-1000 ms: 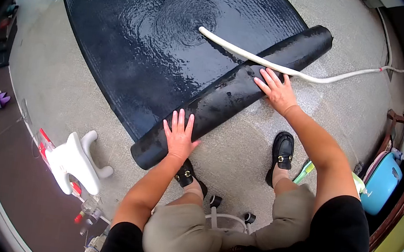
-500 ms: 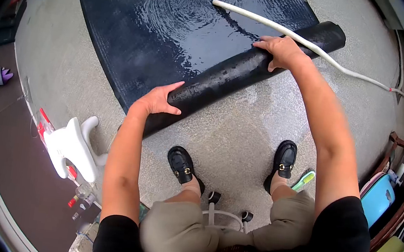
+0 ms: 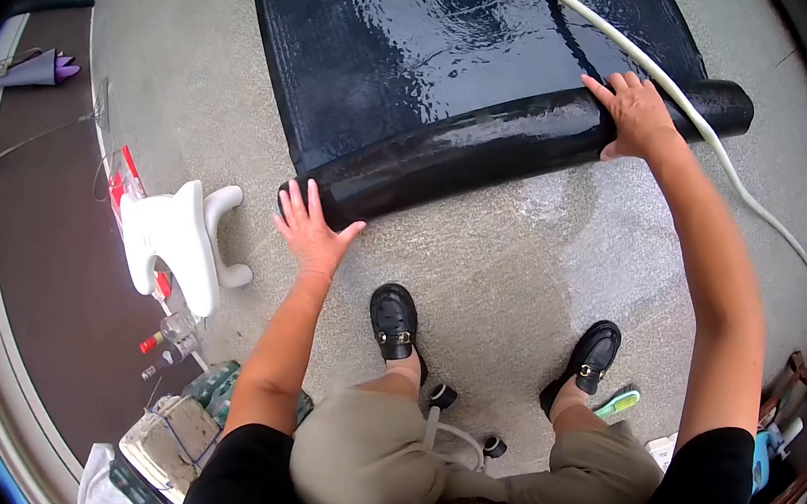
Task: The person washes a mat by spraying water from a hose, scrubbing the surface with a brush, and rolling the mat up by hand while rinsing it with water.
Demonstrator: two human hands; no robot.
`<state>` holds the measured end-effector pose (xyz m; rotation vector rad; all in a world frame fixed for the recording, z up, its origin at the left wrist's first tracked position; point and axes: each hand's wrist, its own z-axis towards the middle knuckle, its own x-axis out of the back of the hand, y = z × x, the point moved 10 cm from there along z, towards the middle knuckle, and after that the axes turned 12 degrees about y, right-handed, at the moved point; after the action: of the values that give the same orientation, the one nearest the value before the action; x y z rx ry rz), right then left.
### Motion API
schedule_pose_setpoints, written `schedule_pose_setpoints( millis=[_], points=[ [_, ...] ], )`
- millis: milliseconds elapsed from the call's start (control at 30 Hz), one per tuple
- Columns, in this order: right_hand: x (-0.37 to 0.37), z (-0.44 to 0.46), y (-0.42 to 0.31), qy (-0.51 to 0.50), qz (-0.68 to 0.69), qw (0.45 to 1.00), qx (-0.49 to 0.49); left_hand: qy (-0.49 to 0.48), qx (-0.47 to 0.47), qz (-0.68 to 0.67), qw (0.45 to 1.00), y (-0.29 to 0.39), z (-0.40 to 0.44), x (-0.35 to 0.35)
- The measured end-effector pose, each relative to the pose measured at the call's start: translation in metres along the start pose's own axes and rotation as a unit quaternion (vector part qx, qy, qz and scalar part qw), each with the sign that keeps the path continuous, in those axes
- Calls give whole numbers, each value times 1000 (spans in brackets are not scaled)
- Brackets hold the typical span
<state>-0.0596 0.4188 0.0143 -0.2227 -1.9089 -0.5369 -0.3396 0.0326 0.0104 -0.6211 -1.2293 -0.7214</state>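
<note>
A black wet rubber mat [image 3: 342, 93] lies on the floor, its near end turned into a thick roll [image 3: 465, 164]. My left hand [image 3: 308, 232] rests on the roll's left end, fingers spread and thumb out to the side. Toward the right end, my right hand [image 3: 639, 118] lies over the top of the roll with its fingers apart. A white hose [image 3: 611, 36] crosses the roll just beyond that hand, its mouth lying over the flat part, where water ripples and pools. The underside of the roll is hidden.
A white plastic stool [image 3: 188, 241] lies on its side at the left. A green brush [image 3: 619, 403] is beside my right shoe [image 3: 595, 351]. Below me are the casters [image 3: 443, 396] of a seat. A brown wooden rack [image 3: 792, 451] stands at the right edge.
My left hand has slid along to the roll's left end and opened wider. The right hand stays on the roll. The view has shifted, so the mat appears farther right.
</note>
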Motion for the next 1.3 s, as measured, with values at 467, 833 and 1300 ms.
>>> schedule_pose_setpoints(
  millis=[467,833,1300],
  points=[
    [-33,27,4,-145,128,981,16,-16,567,-470,677,-129,-60,-107],
    [5,-43,72,376,151,895,-187,-46,532,-399,746,-124,-38,-94],
    [-7,-152,-9,145,289,937,-131,40,26,-14,999,37,37,-32]
  ],
)
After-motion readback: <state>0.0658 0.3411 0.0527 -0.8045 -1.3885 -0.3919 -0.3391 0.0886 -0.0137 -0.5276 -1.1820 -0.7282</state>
